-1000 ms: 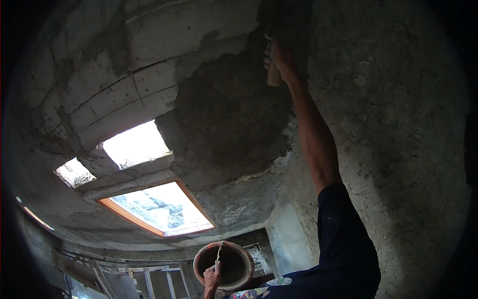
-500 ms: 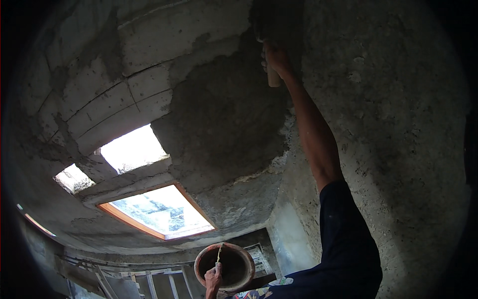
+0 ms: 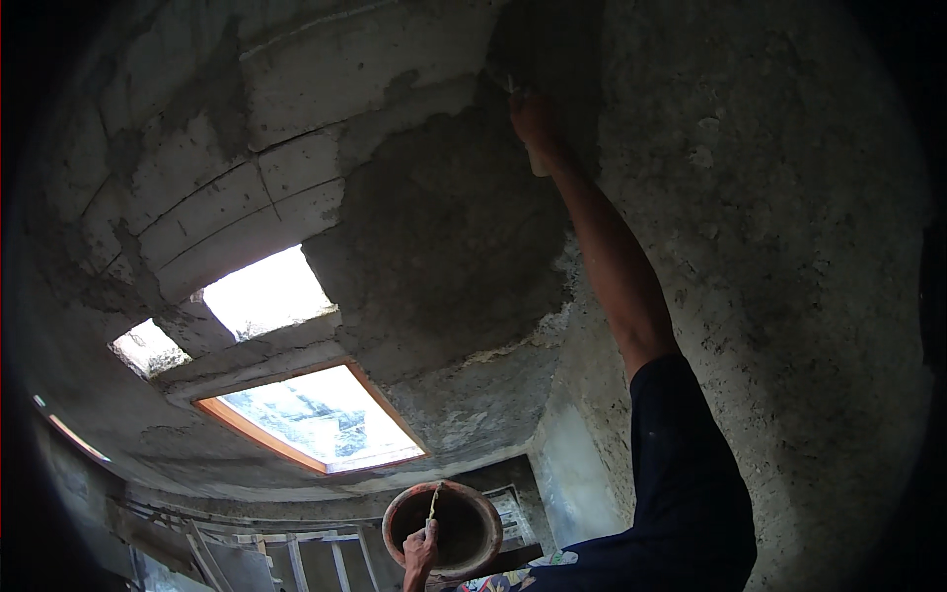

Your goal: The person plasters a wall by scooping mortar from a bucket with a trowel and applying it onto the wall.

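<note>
High against the dark patch of damp mortar (image 3: 434, 237), my right hand (image 3: 535, 123) grips a tool with a pale handle (image 3: 540, 164), probably a trowel; its blade is too dark to make out. Low in view, my left hand (image 3: 419, 548) is closed round a narrow tool (image 3: 433, 504) with a yellowish end, which lies over a round, reddish-rimmed bucket (image 3: 486, 509) with a dark inside.
Pale blocks (image 3: 306, 69) show left of the mortar, a rough grey wall (image 3: 769, 247) to the right. A wood-framed window (image 3: 242, 424) and two rough openings (image 3: 266, 291) (image 3: 148, 350) let in light. Boards and rails (image 3: 296, 562) stand low left.
My right hand and tool have shifted slightly left and down along the damp mortar, and the hand has turned, hiding more of the handle. My left hand stays at the bucket.
</note>
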Demonstrator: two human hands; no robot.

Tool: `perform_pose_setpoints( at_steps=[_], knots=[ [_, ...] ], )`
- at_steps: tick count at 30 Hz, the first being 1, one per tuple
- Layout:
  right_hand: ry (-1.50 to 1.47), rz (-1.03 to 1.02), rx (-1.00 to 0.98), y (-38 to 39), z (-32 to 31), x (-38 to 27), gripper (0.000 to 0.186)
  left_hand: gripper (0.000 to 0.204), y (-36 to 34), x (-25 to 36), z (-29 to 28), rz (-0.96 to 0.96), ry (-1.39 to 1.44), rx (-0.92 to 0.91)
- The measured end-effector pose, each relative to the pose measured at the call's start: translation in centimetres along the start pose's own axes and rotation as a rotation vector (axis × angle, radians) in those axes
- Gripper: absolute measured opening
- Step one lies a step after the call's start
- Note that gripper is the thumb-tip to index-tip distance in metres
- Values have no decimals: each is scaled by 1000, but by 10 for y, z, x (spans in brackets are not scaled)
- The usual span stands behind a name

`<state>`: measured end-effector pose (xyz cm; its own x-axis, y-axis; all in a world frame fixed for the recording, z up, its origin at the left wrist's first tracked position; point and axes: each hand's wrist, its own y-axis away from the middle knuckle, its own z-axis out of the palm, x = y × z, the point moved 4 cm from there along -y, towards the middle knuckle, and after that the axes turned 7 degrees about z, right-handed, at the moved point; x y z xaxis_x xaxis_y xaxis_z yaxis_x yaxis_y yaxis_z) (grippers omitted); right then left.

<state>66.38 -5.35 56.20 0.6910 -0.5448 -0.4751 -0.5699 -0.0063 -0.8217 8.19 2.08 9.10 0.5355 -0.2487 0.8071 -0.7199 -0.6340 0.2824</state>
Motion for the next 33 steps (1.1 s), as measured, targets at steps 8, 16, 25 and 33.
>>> perform_pose_setpoints(
  at_steps=[8, 16, 25, 33],
  knots=[
    [-20, 45, -50, 19, 3, -7, 30, 56, 1, -6, 0, -34, 27, -7],
    [18, 169, -186, 55, 4, 17, 30, 56, 2, 4, -2, 14, 7, -15],
    [-106, 258, -77, 69, -39, 9, 35, 57, 5, 0, -3, 42, -22, -15],
    [124, 241, -243, 24, 9, 35, 35, 56, 5, 3, 2, 34, -16, -51]
  ],
)
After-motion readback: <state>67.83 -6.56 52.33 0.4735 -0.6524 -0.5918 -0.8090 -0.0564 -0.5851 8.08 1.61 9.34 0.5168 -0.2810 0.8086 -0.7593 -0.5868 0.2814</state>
